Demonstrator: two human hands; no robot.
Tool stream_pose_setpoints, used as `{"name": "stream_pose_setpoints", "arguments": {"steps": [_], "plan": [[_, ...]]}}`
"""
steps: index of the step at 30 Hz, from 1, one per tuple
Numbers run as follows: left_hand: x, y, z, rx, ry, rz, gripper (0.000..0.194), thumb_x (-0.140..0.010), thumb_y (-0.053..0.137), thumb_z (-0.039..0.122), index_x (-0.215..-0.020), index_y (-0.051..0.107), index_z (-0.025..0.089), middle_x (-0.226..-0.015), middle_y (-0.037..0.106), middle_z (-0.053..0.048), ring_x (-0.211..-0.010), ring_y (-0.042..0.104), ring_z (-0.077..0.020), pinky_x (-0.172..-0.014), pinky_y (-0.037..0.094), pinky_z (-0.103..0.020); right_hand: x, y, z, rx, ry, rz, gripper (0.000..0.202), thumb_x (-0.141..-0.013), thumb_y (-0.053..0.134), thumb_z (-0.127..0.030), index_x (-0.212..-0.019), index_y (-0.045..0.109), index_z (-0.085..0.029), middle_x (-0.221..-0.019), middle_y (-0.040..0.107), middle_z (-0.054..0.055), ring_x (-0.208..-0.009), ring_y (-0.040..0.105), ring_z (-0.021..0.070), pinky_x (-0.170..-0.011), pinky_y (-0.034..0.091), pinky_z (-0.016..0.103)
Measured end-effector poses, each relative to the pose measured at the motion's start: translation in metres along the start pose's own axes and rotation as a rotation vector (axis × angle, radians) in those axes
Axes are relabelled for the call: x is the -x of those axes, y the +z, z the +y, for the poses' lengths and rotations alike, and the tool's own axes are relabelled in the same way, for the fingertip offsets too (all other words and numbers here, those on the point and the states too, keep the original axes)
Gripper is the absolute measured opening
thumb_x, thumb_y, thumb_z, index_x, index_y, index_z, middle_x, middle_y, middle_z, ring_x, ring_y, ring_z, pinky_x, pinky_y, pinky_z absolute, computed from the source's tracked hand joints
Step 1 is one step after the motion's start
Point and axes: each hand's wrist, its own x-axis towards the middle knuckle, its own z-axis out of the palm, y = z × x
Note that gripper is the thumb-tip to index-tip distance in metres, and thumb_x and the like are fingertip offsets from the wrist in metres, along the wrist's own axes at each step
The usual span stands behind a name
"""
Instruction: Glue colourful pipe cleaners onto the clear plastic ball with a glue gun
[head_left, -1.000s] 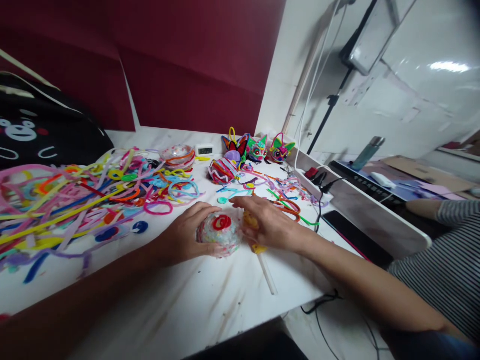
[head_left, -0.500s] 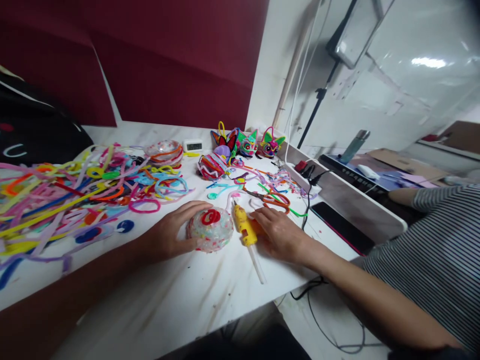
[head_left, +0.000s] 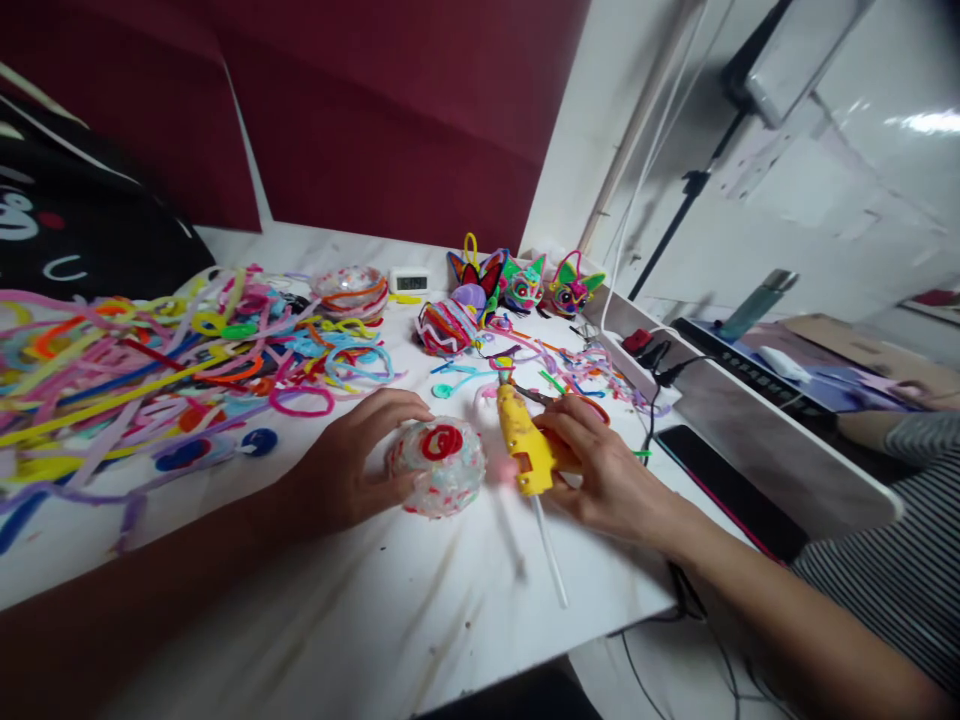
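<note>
One translucent dome [head_left: 439,480]: on the tabletop [head_left: 352,620], cupped in the left hand [head_left: 356,465]; a slack hold could let it roll.
Yellow glue gun [head_left: 521,432]: handle clasped in the right hand [head_left: 611,480].
Scissors [head_left: 535,396]: just beyond that grip; a stray swing could knock them.

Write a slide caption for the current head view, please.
Left hand on a round craft piece, right hand holding a yellow glue gun above a white table.
</note>
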Motion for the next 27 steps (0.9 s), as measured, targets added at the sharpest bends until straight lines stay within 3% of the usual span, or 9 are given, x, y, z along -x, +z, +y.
{"name": "stream_pose_setpoints", "arguments": {"steps": [6, 9, 16, 23, 27], "plan": [[0.002, 0.001, 0.017, -0.07, -0.006, 0.039, 0.02, -0.101, 0.063, 0.035, -0.118, 0.066, 0.024, -0.116, 0.074, -0.008, -0.108, 0.072, -0.0235, -0.1, 0.06, -0.035, 0.006, -0.005, -0.012, -0.135, -0.078, 0.053, 0.023, -0.094, 0.066, -0.022, -0.117, 0.061, -0.02, -0.121, 0.062, 0.016, -0.109, 0.069, 0.027, -0.087, 0.065, 0.039], [0.001, 0.002, 0.02, -0.132, 0.07, 0.072, 0.015, -0.104, 0.06, 0.029, -0.117, 0.066, 0.024, -0.114, 0.074, -0.007, -0.106, 0.073, -0.0204, -0.1, 0.06, -0.032, 0.008, -0.006, -0.022, -0.151, -0.124, 0.063, 0.009, -0.103, 0.058, -0.028, -0.109, 0.061, -0.022, -0.111, 0.066, 0.014, -0.102, 0.07, 0.0257, -0.081, 0.066, 0.037], [-0.004, 0.003, 0.019, -0.202, 0.225, 0.136, 0.011, -0.103, 0.062, 0.015, -0.111, 0.065, 0.02, -0.107, 0.076, -0.005, -0.103, 0.074, -0.0152, -0.096, 0.061, -0.024, 0.018, -0.014, -0.035, -0.204, -0.147, -0.02, 0.016, -0.101, 0.054, -0.018, -0.115, 0.057, -0.025, -0.111, 0.068, 0.011, -0.099, 0.068, 0.0242, -0.084, 0.066, 0.037], [-0.001, -0.003, 0.028, -0.252, 0.141, 0.134, 0.016, -0.102, 0.063, 0.013, -0.115, 0.067, 0.022, -0.109, 0.079, -0.005, -0.105, 0.076, -0.017, -0.1, 0.062, -0.028, 0.017, -0.016, -0.039, -0.222, -0.196, -0.104, 0.015, -0.101, 0.053, -0.016, -0.114, 0.059, -0.022, -0.111, 0.07, 0.013, -0.103, 0.069, 0.0227, -0.09, 0.065, 0.031], [-0.002, -0.005, 0.032, -0.291, 0.186, 0.128, 0.02, -0.1, 0.065, 0.009, -0.115, 0.066, 0.022, -0.107, 0.079, -0.004, -0.106, 0.075, -0.0168, -0.099, 0.062, -0.028, 0.013, -0.014, -0.043, -0.238, -0.243, -0.095, 0.013, -0.106, 0.052, -0.024, -0.115, 0.06, -0.021, -0.107, 0.071, 0.013, -0.103, 0.07, 0.0239, -0.089, 0.066, 0.031]]}}
